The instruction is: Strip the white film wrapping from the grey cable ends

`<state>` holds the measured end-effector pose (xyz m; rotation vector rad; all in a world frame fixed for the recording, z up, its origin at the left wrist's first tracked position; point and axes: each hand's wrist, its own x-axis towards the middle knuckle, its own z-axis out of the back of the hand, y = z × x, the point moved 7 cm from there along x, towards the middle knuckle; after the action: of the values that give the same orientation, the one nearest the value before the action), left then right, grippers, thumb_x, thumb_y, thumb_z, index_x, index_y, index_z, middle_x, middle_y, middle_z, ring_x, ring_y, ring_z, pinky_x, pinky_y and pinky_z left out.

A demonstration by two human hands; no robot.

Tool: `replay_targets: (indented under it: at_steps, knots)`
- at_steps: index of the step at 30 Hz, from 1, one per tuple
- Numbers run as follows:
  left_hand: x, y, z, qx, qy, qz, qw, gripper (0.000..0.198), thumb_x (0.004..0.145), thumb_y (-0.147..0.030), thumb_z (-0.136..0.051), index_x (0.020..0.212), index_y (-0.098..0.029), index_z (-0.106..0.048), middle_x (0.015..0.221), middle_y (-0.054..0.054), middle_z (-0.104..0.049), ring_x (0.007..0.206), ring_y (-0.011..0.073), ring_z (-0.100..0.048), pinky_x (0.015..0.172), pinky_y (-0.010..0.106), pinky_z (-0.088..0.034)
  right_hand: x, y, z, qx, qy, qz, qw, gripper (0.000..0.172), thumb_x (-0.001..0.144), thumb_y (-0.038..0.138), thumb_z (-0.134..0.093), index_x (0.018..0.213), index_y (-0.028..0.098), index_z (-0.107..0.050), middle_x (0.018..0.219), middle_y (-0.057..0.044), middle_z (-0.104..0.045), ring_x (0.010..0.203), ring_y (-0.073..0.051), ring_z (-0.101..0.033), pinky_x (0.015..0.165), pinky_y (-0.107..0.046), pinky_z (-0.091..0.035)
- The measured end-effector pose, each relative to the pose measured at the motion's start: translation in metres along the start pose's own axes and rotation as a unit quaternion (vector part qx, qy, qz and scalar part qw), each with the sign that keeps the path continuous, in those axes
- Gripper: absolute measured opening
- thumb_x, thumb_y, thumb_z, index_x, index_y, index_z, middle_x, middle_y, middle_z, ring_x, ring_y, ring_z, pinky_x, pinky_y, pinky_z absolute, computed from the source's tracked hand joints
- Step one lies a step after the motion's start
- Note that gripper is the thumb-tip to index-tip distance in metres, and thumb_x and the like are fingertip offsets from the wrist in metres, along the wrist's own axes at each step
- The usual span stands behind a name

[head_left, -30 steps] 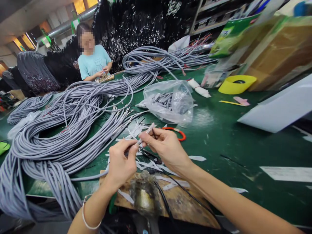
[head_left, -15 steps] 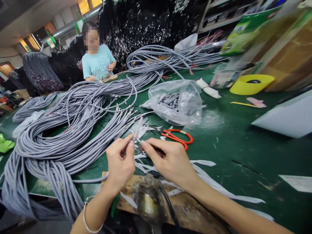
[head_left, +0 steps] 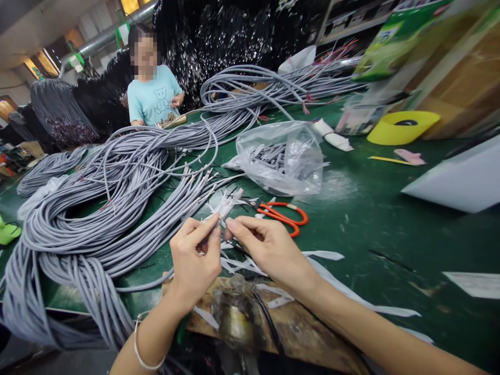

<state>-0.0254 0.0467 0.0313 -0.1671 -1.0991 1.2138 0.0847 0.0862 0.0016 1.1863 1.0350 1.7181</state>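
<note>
Over the bench, my left hand [head_left: 196, 255] is closed in a pinch on the stripped end of a grey cable. The pale, braided-looking cable end [head_left: 230, 203] sticks up beyond the fingertips, with white strips close behind it. Thumb and forefinger of my right hand [head_left: 269, 247] are pressed together beside the left fingertips. What they pinch is too small to make out. Red-handled scissors [head_left: 287, 216] lie just beyond my right hand. White cut strips [head_left: 324, 254] are scattered under and beside both hands.
A big heap of grey cables [head_left: 78, 224] fills the left side. A clear bag [head_left: 281, 159] of short grey pieces sits ahead. Below my hands is a small machine [head_left: 238, 323] on a wooden board. A yellow tape roll [head_left: 404, 127] stands right; a co-worker [head_left: 154, 96] sits opposite.
The braided end between my fingers now leans further right and looks wider. My right fingertips have shifted slightly upward beside the left ones. The view has tilted slightly.
</note>
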Motion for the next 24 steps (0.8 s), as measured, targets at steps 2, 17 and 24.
replay_targets:
  at_steps: [2,17,24]
  knots:
    - [0.0,-0.003,0.0,0.008,-0.006,-0.005,1.0,0.023,0.079,-0.015,-0.054,0.095,-0.012,-0.07,0.059,-0.001,-0.049,0.046,0.0061,-0.039,0.042,0.018,-0.032,-0.003,0.007,0.004,-0.061,-0.035,0.047,0.996,0.037,0.085,0.037,-0.041,0.055,0.017,-0.053,0.044,0.004,-0.039,0.039,-0.007,-0.032,0.037,-0.021,-0.027]
    - [0.002,0.017,0.014,-0.094,-0.057,0.092,0.99,0.014,0.074,-0.025,-0.062,0.075,-0.014,-0.071,0.06,0.002,-0.06,0.054,0.0101,-0.053,0.048,0.02,-0.041,-0.018,0.046,0.013,-0.268,-0.159,0.285,0.907,0.024,0.083,0.017,-0.051,0.062,0.014,-0.06,0.049,0.001,-0.053,0.041,-0.007,-0.044,0.046,-0.02,-0.033]
    - [0.002,0.006,0.012,-0.065,-0.053,0.053,0.995,0.011,0.074,-0.02,-0.062,0.077,-0.014,-0.071,0.06,0.001,-0.061,0.051,0.0083,-0.05,0.045,0.019,-0.04,-0.019,0.046,0.011,-0.259,-0.141,0.296,0.908,0.022,0.083,0.017,-0.051,0.063,0.014,-0.061,0.051,0.0,-0.055,0.043,-0.007,-0.046,0.048,-0.021,-0.034]
